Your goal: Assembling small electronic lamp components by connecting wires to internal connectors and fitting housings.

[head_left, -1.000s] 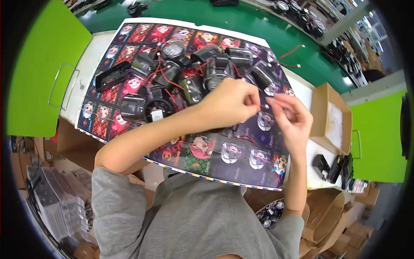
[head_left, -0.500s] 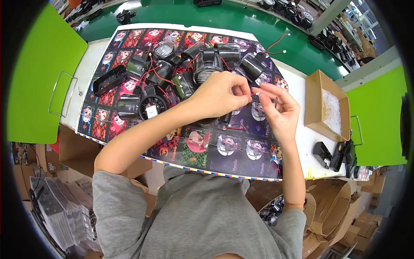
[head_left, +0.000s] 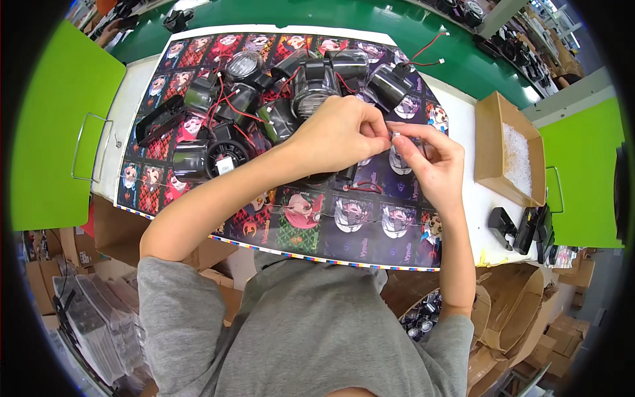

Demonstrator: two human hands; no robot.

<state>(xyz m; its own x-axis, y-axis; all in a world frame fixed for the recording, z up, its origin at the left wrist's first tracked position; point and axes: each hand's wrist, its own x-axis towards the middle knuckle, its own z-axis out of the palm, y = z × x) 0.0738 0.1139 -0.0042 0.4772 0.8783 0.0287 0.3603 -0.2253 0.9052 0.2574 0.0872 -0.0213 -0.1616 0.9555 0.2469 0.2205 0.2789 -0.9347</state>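
Note:
My left hand (head_left: 344,135) is closed in a pinch, thumb against fingertips; whatever sits in it is hidden. Close beside it, the thumb and fingers of my right hand (head_left: 436,159) pinch a small white connector (head_left: 395,135). Both sets of fingertips nearly meet over the printed sheet (head_left: 370,245). Beyond and to the left of my left hand lies a heap of black lamp housings (head_left: 315,86) with clear covers and red wires. A lamp housing (head_left: 388,86) rests past my fingertips, its red wires (head_left: 430,49) stretching to the far right. Another red wire (head_left: 362,187) lies below my hands.
An open cardboard box (head_left: 491,142) of small clear plastic pieces stands at the right. In front of it are loose black plastic parts (head_left: 526,228). Bright green panels (head_left: 59,132) flank the white table, and a green bench (head_left: 264,33) with more parts runs behind it.
The view has shifted slightly. My hands stay together, and the fingertips have closed in around the small white connector, which shows more upright between them.

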